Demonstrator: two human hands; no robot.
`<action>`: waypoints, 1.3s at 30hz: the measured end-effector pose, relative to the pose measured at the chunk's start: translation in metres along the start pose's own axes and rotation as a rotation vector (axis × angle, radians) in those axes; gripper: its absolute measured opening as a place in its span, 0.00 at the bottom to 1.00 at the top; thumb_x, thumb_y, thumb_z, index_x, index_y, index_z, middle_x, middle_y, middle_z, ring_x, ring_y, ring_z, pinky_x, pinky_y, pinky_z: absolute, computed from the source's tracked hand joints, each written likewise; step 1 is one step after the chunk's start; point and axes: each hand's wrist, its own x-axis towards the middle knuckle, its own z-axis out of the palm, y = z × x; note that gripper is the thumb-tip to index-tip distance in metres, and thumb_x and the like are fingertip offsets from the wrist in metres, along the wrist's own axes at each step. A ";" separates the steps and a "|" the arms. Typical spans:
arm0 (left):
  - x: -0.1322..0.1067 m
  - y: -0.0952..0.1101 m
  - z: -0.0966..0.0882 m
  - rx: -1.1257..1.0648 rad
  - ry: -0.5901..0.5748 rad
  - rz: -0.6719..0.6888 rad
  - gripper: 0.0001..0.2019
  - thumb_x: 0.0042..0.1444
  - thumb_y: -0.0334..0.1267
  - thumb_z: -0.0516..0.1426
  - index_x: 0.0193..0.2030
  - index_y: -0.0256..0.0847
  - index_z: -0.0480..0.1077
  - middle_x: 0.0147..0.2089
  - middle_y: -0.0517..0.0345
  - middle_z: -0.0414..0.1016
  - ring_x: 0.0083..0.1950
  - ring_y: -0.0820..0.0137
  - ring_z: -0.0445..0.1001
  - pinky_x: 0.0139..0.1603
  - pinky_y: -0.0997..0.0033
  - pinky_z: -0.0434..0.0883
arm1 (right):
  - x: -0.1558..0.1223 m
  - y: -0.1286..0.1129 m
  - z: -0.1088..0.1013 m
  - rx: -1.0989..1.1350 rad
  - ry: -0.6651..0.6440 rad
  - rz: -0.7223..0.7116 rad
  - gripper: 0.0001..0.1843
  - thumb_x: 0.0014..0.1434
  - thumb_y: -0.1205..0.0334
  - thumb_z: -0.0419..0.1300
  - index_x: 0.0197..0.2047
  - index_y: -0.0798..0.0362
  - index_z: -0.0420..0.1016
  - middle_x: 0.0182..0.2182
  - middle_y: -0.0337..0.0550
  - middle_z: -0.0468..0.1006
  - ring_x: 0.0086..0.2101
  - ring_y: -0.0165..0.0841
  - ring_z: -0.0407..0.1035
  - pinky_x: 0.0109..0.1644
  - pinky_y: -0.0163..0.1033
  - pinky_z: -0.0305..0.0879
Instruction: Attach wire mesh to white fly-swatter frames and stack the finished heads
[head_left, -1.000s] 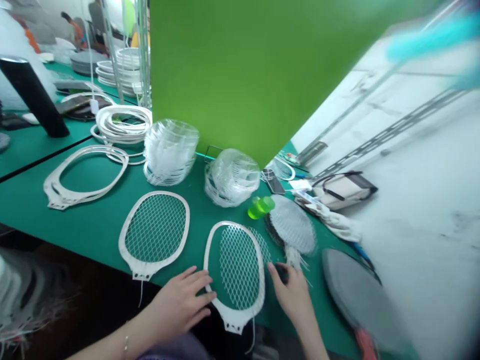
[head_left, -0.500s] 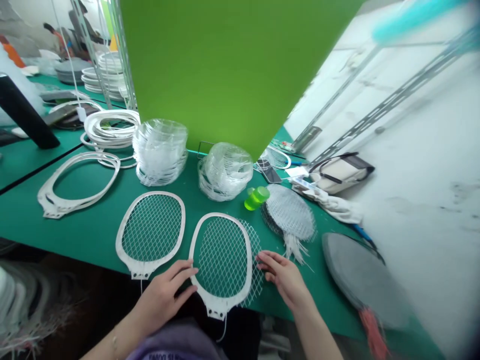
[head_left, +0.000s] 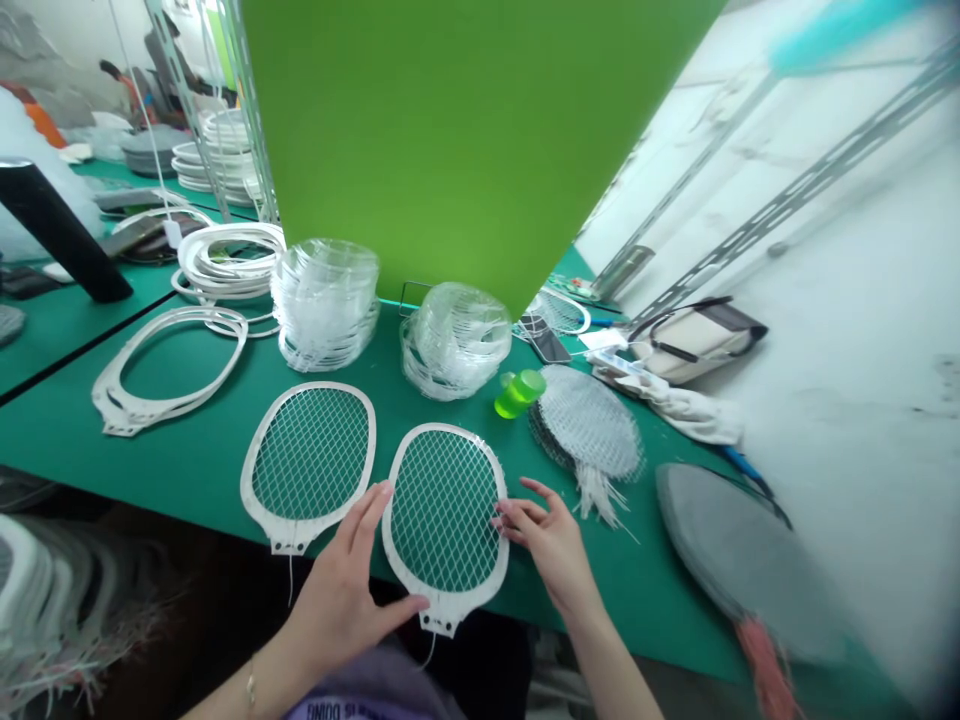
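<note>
White oval plastic racket frame (head_left: 444, 510) strung with diamond mesh is lying flat on the green surface (head_left: 615, 590), directly between the person's two hands. The left hand (head_left: 337, 590) is open, its grip spread wide and closing on nothing; its fingertips are touching the frame's left rim, and its thumb is reaching across to the lower rim just above the handle tab. The right hand (head_left: 544, 540) is also open, its grip loose and slightly curved, with its fingertips resting against the frame's right rim. Neither hand is clamping the frame; they are only touching it from either side. A second white meshed frame (head_left: 307, 465) is lying just to the left, beside the left hand. Beyond it, bare white frames (head_left: 169, 365) are resting in a loose stack, near a coil of white cable (head_left: 229, 262). Two clear stacks of translucent plastic rings (head_left: 325, 305) (head_left: 455, 340) are standing farther back, before a tilted green panel (head_left: 450, 130). A bright green plastic bottle (head_left: 519, 393) is lying near a mesh bundle with frayed white strands (head_left: 589, 425), which sits just beyond the right hand.
</note>
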 end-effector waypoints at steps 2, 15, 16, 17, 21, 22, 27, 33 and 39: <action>0.001 -0.001 0.002 0.026 -0.039 0.004 0.54 0.52 0.45 0.68 0.76 0.53 0.36 0.74 0.43 0.54 0.71 0.46 0.60 0.64 0.43 0.69 | 0.002 0.002 0.001 -0.022 0.016 -0.031 0.43 0.44 0.48 0.76 0.56 0.54 0.60 0.31 0.40 0.83 0.30 0.37 0.79 0.35 0.40 0.77; 0.011 -0.002 -0.002 0.211 -0.239 0.171 0.29 0.62 0.49 0.61 0.68 0.49 0.62 0.72 0.55 0.62 0.73 0.51 0.57 0.68 0.40 0.63 | -0.001 -0.004 0.001 -0.536 0.080 -0.138 0.30 0.53 0.43 0.64 0.52 0.54 0.70 0.33 0.47 0.81 0.33 0.42 0.78 0.35 0.45 0.75; 0.011 -0.003 -0.002 0.218 -0.247 0.173 0.28 0.62 0.50 0.60 0.68 0.49 0.63 0.72 0.55 0.62 0.73 0.50 0.58 0.68 0.39 0.63 | -0.005 -0.005 0.003 -0.684 0.136 -0.205 0.27 0.57 0.42 0.61 0.52 0.54 0.71 0.37 0.49 0.82 0.35 0.44 0.78 0.36 0.46 0.75; 0.011 -0.003 -0.001 0.225 -0.255 0.177 0.28 0.62 0.50 0.60 0.67 0.49 0.64 0.72 0.54 0.62 0.73 0.50 0.58 0.68 0.39 0.64 | -0.008 -0.007 0.006 -0.825 0.187 -0.289 0.26 0.59 0.42 0.58 0.52 0.53 0.73 0.41 0.52 0.81 0.40 0.46 0.77 0.38 0.48 0.75; 0.007 0.002 -0.002 0.259 -0.262 0.221 0.27 0.62 0.49 0.60 0.67 0.46 0.65 0.71 0.51 0.63 0.71 0.50 0.61 0.65 0.39 0.67 | -0.015 -0.012 0.020 -1.187 0.069 -0.598 0.24 0.67 0.46 0.51 0.51 0.54 0.77 0.49 0.53 0.80 0.51 0.50 0.73 0.54 0.57 0.69; 0.008 0.006 -0.006 0.270 -0.241 0.243 0.28 0.63 0.48 0.59 0.68 0.45 0.63 0.71 0.51 0.62 0.71 0.50 0.61 0.65 0.40 0.68 | -0.012 -0.017 0.025 -1.235 0.014 -0.638 0.23 0.67 0.46 0.51 0.50 0.54 0.78 0.47 0.52 0.81 0.51 0.50 0.73 0.58 0.59 0.66; 0.059 0.015 -0.076 0.377 0.045 0.307 0.30 0.67 0.50 0.55 0.72 0.43 0.56 0.74 0.50 0.58 0.74 0.53 0.55 0.67 0.42 0.65 | 0.039 -0.079 0.054 -1.246 0.122 -0.889 0.24 0.68 0.53 0.51 0.61 0.57 0.70 0.53 0.55 0.78 0.53 0.46 0.71 0.58 0.51 0.66; 0.191 -0.047 -0.186 0.659 0.203 0.152 0.28 0.66 0.43 0.51 0.70 0.33 0.61 0.75 0.45 0.55 0.76 0.49 0.48 0.72 0.44 0.54 | 0.127 -0.138 0.079 -1.584 -0.030 -0.891 0.19 0.59 0.74 0.54 0.51 0.58 0.79 0.50 0.56 0.79 0.55 0.46 0.69 0.65 0.52 0.57; 0.228 -0.102 -0.212 0.712 0.079 0.159 0.20 0.66 0.40 0.50 0.61 0.38 0.72 0.62 0.47 0.73 0.62 0.56 0.72 0.63 0.56 0.69 | 0.159 -0.154 0.058 -1.604 -0.185 -0.907 0.12 0.59 0.66 0.60 0.43 0.48 0.83 0.41 0.46 0.84 0.44 0.42 0.77 0.48 0.41 0.71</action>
